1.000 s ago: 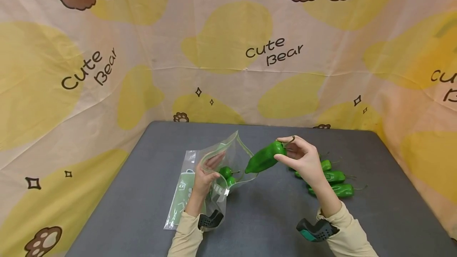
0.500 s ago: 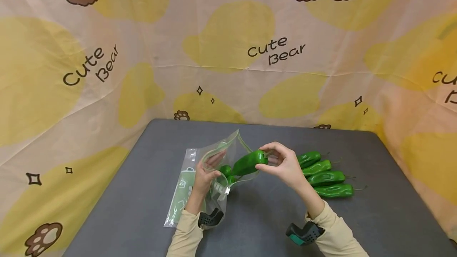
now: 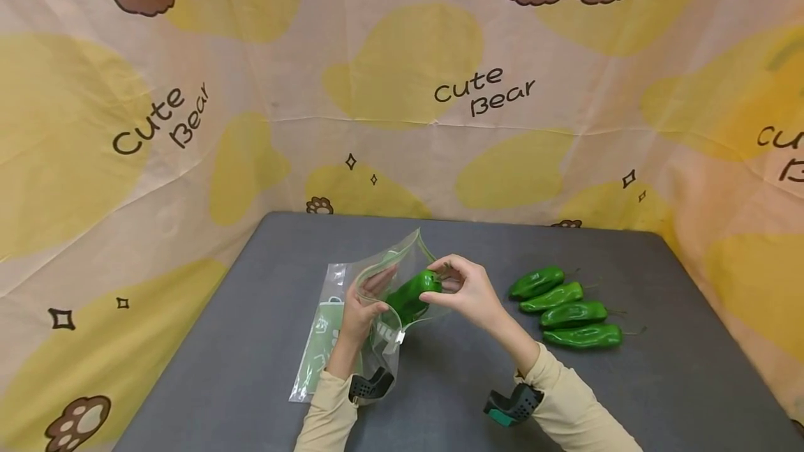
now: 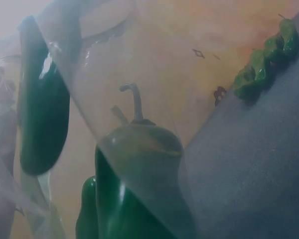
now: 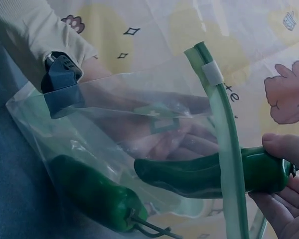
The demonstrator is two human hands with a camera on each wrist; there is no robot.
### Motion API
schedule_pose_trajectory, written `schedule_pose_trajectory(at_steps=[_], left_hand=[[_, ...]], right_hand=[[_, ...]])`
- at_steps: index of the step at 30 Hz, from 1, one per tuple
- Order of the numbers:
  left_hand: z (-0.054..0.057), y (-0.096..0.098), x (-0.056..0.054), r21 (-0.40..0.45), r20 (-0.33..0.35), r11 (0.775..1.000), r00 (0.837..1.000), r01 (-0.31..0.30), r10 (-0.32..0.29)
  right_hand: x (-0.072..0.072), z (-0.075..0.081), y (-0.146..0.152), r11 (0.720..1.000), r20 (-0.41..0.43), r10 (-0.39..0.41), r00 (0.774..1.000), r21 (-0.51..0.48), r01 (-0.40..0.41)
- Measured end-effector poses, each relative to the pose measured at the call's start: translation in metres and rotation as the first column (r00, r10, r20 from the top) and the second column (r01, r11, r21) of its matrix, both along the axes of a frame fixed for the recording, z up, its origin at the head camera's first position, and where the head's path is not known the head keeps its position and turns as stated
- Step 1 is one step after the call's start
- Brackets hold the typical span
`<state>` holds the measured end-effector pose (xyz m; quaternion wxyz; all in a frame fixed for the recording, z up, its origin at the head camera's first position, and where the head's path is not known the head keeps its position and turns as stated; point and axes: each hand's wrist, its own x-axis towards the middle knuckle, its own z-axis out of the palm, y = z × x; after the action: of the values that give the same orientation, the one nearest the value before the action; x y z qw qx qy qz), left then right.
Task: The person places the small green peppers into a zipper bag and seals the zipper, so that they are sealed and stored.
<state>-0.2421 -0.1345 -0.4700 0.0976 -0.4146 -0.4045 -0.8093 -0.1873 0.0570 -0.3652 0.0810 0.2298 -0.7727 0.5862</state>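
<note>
My left hand (image 3: 361, 309) holds a clear slider zip bag (image 3: 411, 257) by its side, thumb and fingers spread along the plastic. The bag's green-edged mouth gapes toward the right. My right hand (image 3: 467, 291) pinches a green pepper (image 3: 411, 295) near its stem end, between thumb and fingers. In the right wrist view most of that held pepper (image 5: 189, 174) is inside the mouth, past the green zip strip (image 5: 231, 144). Another pepper (image 5: 97, 194) lies lower in the bag. The left wrist view shows a bagged pepper (image 4: 139, 194) stem up, with part of another (image 4: 87, 209) behind it.
Several green peppers (image 3: 574, 314) lie in a slanting row on the right of the grey table (image 3: 471, 382). A flat clear packet with green print (image 3: 320, 340) lies under and left of the bag. A printed cloth (image 3: 389, 54) hangs around the table.
My right hand has moved left, carrying the pepper from outside the bag's mouth to mostly inside it. The peppers on the table now show fully. My left hand has stayed in place.
</note>
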Motion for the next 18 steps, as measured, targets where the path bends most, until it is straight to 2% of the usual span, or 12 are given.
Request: schedule_pose_trajectory(at_steps=[10, 18], left_hand=[[0.001, -0.001, 0.002, -0.020, 0.021, 1.000, 1.000, -0.022, 0.023], [0.001, -0.002, 0.001, -0.019, 0.013, 0.999, 0.999, -0.029, 0.029]], right_hand=[[-0.001, -0.005, -0.008, 0.999, 0.026, 0.003, 1.000, 0.035, -0.004], [-0.005, -0.012, -0.013, 0.997, 0.038, 0.006, 0.999, 0.074, -0.009]])
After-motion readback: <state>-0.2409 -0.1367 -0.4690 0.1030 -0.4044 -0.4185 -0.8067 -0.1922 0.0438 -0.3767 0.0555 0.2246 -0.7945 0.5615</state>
